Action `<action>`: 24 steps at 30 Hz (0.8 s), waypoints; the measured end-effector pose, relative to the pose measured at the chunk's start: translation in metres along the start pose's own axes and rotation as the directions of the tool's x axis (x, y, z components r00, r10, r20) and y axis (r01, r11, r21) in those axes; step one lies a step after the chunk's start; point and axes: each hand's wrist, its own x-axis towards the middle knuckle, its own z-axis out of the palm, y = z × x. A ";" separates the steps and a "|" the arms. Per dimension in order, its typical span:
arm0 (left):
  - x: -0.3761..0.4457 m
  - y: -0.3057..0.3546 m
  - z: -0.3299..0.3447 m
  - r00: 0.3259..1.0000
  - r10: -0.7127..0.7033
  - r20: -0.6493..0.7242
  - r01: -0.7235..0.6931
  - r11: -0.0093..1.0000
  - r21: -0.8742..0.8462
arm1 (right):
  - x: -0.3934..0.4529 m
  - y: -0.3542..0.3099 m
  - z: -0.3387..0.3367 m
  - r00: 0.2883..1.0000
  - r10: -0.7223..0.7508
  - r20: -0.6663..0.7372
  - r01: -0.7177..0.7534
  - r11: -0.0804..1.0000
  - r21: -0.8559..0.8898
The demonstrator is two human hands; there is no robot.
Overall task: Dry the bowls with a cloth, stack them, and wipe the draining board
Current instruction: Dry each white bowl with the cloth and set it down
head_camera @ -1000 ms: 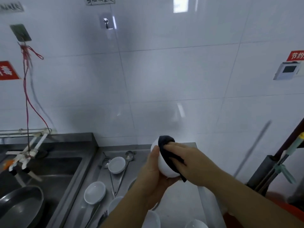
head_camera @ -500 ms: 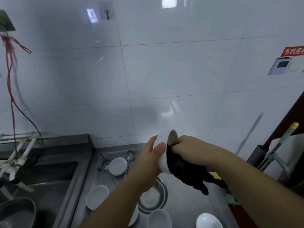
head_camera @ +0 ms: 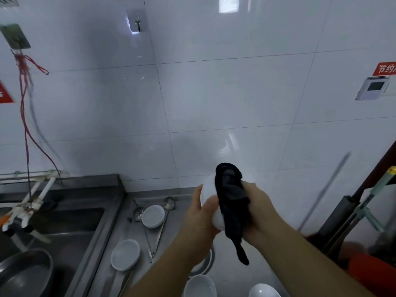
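Drying step, early in the task by the look of things. White bowl (head_camera: 209, 197) held up in the air above the draining board (head_camera: 184, 195), in front of the tiled wall. Left hand (head_camera: 201, 217) curled round the bowl's side, thumb on its rim. Right hand (head_camera: 255, 213) gripping the dark cloth (head_camera: 232, 209), pressed against the bowl, one tail of the cloth hanging loose below. Not clear whether the inside or the outside is being rubbed.

Left to do, judging from the board: two white bowls (head_camera: 125, 255) and (head_camera: 152, 216) lying among ladles (head_camera: 169, 203), two more white bowls (head_camera: 200, 286) at the lower edge, a metal dish (head_camera: 205, 264) partly hidden under the left arm. No stack anywhere in view. Board not yet wiped, and not wipeable until cleared.
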 end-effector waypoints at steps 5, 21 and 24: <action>0.006 -0.001 0.014 0.997 -0.009 -0.077 0.013 0.998 0.059 | 0.013 -0.005 -0.018 0.882 -0.466 0.073 0.335 0.508 -0.793; 0.006 -0.007 0.019 0.999 0.007 -0.033 -0.002 0.989 0.147 | 0.027 -0.014 -0.069 0.991 0.014 0.132 0.063 0.826 -0.560; 0.009 -0.009 0.022 0.998 0.021 -0.056 -0.012 0.989 0.147 | 0.027 -0.001 -0.060 0.997 -0.011 0.075 0.034 0.951 -0.306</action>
